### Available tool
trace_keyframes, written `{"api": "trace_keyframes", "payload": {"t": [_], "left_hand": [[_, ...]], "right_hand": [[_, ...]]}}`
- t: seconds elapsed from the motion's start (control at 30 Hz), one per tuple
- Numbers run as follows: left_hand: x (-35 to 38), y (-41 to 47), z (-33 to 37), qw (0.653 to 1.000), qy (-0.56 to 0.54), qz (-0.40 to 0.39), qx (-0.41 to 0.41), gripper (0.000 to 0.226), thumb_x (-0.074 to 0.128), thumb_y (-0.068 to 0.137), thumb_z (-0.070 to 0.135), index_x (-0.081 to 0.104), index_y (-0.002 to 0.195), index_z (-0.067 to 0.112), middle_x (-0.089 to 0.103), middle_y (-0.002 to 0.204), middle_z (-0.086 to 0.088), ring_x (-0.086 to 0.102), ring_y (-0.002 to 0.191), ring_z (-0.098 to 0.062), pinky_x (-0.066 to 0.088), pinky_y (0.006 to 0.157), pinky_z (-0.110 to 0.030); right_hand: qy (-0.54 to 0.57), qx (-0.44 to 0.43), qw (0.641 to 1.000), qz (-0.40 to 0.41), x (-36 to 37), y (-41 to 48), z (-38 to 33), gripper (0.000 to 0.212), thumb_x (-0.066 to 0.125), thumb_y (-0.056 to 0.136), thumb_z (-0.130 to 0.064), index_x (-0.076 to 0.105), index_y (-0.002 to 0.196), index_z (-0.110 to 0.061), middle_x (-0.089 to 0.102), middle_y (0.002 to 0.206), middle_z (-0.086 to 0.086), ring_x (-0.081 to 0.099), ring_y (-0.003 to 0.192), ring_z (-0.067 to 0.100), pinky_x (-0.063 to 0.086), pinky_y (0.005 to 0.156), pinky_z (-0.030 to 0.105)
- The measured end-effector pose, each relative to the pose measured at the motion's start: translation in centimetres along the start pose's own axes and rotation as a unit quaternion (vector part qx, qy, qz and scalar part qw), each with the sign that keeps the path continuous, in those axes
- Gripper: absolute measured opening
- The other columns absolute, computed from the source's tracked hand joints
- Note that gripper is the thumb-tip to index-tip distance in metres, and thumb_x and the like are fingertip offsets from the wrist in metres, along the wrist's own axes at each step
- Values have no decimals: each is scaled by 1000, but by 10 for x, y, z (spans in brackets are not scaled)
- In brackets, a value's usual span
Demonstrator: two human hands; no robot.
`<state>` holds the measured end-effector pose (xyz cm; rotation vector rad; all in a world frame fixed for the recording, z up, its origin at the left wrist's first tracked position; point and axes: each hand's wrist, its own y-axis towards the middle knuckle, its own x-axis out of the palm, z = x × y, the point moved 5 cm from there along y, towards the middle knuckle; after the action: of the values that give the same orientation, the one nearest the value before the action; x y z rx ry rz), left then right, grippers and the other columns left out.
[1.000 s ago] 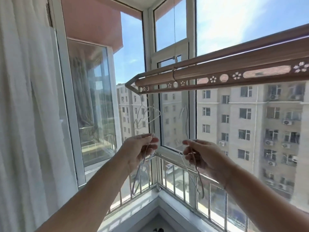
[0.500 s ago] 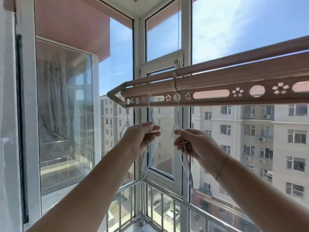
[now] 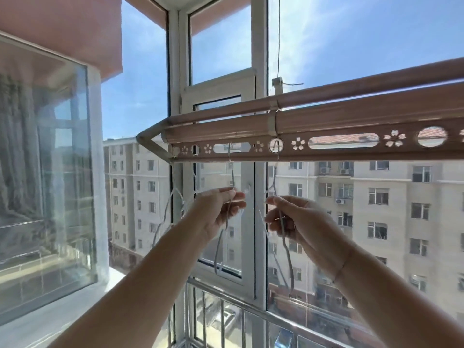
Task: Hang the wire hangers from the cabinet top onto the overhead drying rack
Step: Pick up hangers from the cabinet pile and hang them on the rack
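Observation:
A rose-gold overhead drying rack [image 3: 326, 126] crosses the view, with a perforated strip of round, oval and flower holes along its lower edge. My left hand [image 3: 219, 210] pinches a thin white wire hanger [image 3: 232, 177] whose hook sits in an oval slot of the strip. My right hand [image 3: 296, 222] grips a second white wire hanger [image 3: 286, 249], its hook in a round hole to the right. Another wire hanger [image 3: 173, 199] hangs further left, below the rack's end. The cabinet top is out of sight.
White window frames [image 3: 258, 71] stand right behind the rack. A metal balcony railing [image 3: 251, 307] runs below the hands. A thin suspension cable [image 3: 278, 38] rises from the rack. A glass pane [image 3: 45, 172] and a sill lie at left. Apartment blocks show outside.
Both hands have risen with their hangers, and the hooks now sit in the rack's perforated strip. The view has tilted up and closer to the rack.

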<state>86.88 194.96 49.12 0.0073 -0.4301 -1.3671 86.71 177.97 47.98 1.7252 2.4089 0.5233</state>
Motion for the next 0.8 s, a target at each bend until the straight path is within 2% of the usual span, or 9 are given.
{"api": "trace_keyframes", "payload": {"t": [0.27,0.33,0.43,0.5,0.53,0.6,0.67,0.73,0.8], "left_hand": [[-14,23,-22,998,-25,-24,-46,14,48,93,-1,59,102,-4,69,81,-15,70,57,-16,49,42,-17],[-18,23,-24,998,-30,-32,-49,14,48,94,2,59,101,-4,68,83,-16,70,59,-17,51,44,-19],[-30,20,-27,999,2,-43,-29,21,48,96,16,61,98,0,68,90,-18,68,77,-23,57,67,-30],[-46,11,-29,996,81,-32,33,29,43,98,27,64,94,8,68,94,-16,65,88,-26,51,85,-39],[-54,3,-29,991,107,-20,71,32,40,99,30,65,93,11,69,94,-14,64,91,-27,49,88,-41],[-71,-18,-33,985,105,6,137,35,36,100,30,66,93,14,69,94,-11,65,91,-24,50,86,-36],[-85,-36,-46,983,74,26,164,35,35,100,28,65,95,14,70,94,-9,66,88,-18,53,81,-28],[-91,-49,-70,986,63,23,149,33,35,100,27,65,97,13,69,94,-8,66,88,-16,53,79,-28],[-85,-60,-104,992,78,-11,96,31,36,100,25,64,99,13,68,97,-10,64,90,-21,51,82,-33]], "right_hand": [[3,26,998,54,-2,2,22,20,51,93,-15,64,103,-3,69,65,7,63,55,13,50,56,23],[6,24,998,62,-1,0,23,21,52,92,-15,64,103,-1,69,66,9,63,55,13,51,53,22],[10,19,997,71,2,-6,23,24,50,93,-18,63,103,0,68,72,11,64,58,15,50,51,20],[14,11,996,88,0,-12,26,27,47,95,-21,62,104,-1,69,77,12,65,65,17,52,58,24],[13,4,995,103,-3,-16,29,28,45,96,-22,61,104,-1,69,81,12,66,69,18,52,62,25],[-1,-13,990,139,-12,-25,36,29,42,97,-23,59,105,-1,68,89,12,65,76,18,51,71,29],[-17,-21,985,171,-23,-39,48,28,41,98,-22,59,105,-3,66,93,11,63,83,19,51,80,33],[-51,-15,980,192,-35,-54,63,25,42,97,-23,58,105,-6,66,100,11,63,92,21,49,86,35],[-95,0,973,210,-51,-72,81,22,44,96,-24,58,107,-11,65,106,13,62,100,23,49,88,35]]}}
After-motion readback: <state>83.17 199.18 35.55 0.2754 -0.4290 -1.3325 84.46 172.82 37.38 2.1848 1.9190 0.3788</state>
